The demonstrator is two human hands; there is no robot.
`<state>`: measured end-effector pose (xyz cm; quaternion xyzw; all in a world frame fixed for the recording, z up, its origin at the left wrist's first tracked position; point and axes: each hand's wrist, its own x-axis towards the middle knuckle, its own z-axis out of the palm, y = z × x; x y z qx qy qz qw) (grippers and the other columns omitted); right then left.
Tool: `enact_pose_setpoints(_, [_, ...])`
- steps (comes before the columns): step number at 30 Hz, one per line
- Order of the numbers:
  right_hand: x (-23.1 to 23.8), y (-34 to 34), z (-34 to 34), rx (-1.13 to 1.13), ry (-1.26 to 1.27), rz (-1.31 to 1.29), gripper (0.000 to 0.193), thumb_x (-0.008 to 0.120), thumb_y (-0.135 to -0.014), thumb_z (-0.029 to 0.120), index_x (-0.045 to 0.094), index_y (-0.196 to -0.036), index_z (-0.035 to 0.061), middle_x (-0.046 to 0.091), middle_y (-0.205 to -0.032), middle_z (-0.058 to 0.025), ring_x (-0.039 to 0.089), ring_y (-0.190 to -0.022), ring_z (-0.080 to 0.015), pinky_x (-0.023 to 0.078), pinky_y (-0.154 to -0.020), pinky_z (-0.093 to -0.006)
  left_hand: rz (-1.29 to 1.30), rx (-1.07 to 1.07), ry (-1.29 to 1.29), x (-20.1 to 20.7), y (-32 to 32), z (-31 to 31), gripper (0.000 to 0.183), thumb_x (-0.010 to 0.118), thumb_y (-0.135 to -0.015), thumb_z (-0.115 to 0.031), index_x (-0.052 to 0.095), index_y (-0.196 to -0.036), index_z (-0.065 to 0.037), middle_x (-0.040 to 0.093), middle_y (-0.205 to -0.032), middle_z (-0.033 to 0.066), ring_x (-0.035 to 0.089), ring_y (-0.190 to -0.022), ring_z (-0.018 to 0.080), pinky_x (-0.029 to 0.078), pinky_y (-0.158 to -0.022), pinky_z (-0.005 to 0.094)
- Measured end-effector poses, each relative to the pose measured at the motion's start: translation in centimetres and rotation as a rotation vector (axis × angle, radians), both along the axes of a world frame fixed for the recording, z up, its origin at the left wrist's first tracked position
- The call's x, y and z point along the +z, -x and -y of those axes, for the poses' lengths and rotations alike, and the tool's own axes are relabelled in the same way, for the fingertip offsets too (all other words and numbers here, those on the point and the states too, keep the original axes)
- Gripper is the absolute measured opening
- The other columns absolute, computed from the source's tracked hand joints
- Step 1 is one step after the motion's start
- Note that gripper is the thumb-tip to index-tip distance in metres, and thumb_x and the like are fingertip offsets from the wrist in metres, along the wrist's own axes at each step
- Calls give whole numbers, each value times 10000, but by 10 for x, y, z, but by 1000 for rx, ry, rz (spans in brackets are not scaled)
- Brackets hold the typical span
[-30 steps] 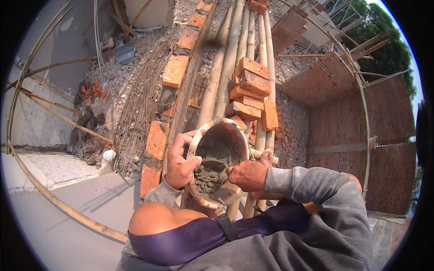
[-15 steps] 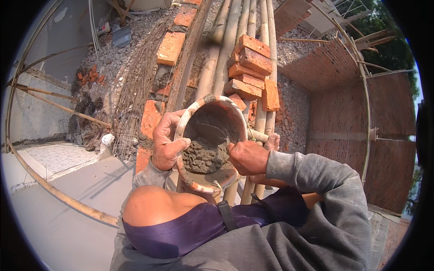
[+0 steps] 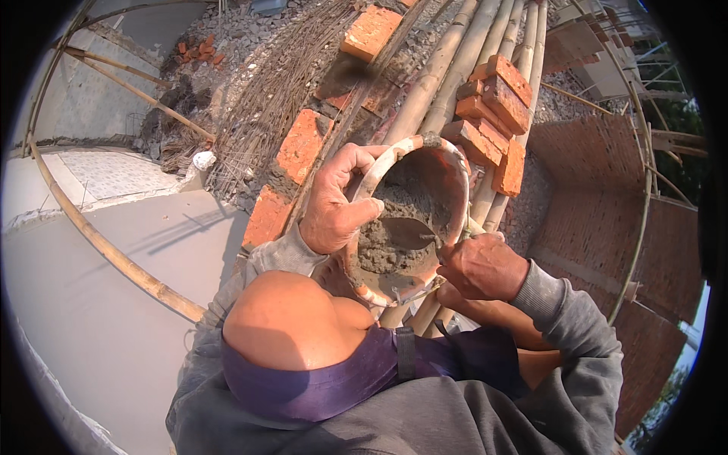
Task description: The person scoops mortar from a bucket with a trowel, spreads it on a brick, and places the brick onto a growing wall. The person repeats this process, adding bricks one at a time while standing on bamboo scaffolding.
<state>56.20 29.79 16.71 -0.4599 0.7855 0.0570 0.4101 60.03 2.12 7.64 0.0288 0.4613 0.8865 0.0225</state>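
Note:
A round, mortar-smeared bucket (image 3: 459, 176) tilts toward me in front of my knees, with wet grey mortar (image 3: 383, 254) inside. My left hand (image 3: 341, 201) is closed on its left rim, the thumb hooked over the inner edge. In the closed fist of my right hand (image 3: 485, 265), at the bucket's right side, is the handle of a trowel, mostly covered by the fingers. The trowel blade (image 3: 408, 233) lies flat against the mortar, its tip pointing left.
Loose orange bricks (image 3: 497, 106) are stacked on a row of bamboo poles (image 3: 447, 72) beyond the bucket. To the left runs a low brick course (image 3: 299, 148) with mortar on it. A curved bamboo rail (image 3: 129, 262) borders the grey floor (image 3: 152, 227); rubble (image 3: 243, 42) lies far below.
The trowel blade now shows on the mortar, where before it was hardly visible. My right hand has moved back slightly toward the rim. The whole view has swung, shifting the bucket rightward in it.

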Motion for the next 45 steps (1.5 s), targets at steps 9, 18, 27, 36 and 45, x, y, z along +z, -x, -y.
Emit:
enact_pose_setpoints(9, [-48,31,-27,-326,-3,0,244,720,-886,156,605,-794,-37,652,-719,-277,666,-674,-488,529,-620,-542,-180,224,421,5,-4,-36,385,716,-678,-80,615,-1048,-49,692,-1321,209,605,-1193,426,343,-1170,545])
enact_pose_setpoints(18, [-52,-11,-44,-521,179,509,288,729,-952,208,645,-863,-53,587,-633,-141,602,-625,-226,439,-604,-395,-131,187,111,-6,-4,-12,304,645,-713,-19,570,-1007,-34,660,-1422,217,598,-1274,250,125,-1277,504])
enact_pose_setpoints(27, [50,33,7,-185,182,-246,232,733,-894,162,626,-954,-35,616,-762,-178,664,-665,-401,515,-590,-502,-41,18,31,-7,0,12,275,740,-826,-44,581,-1048,-13,624,-1474,230,568,-1307,204,405,-1154,386])
enact_pose_setpoints(36, [32,-7,12,77,-2,-225,334,717,-803,177,636,-992,-86,664,-762,-169,712,-684,-373,509,-822,-601,-79,43,203,0,7,2,263,743,-790,-24,586,-1002,-15,657,-1404,198,599,-1217,192,445,-1092,377])
enact_pose_setpoints(45, [-64,33,-6,-461,182,-75,288,673,-981,160,570,-824,-58,582,-678,-255,652,-688,-492,503,-609,-532,-88,25,152,1,12,-8,251,698,-781,31,574,-994,-20,655,-1407,201,590,-1227,176,434,-1105,367])
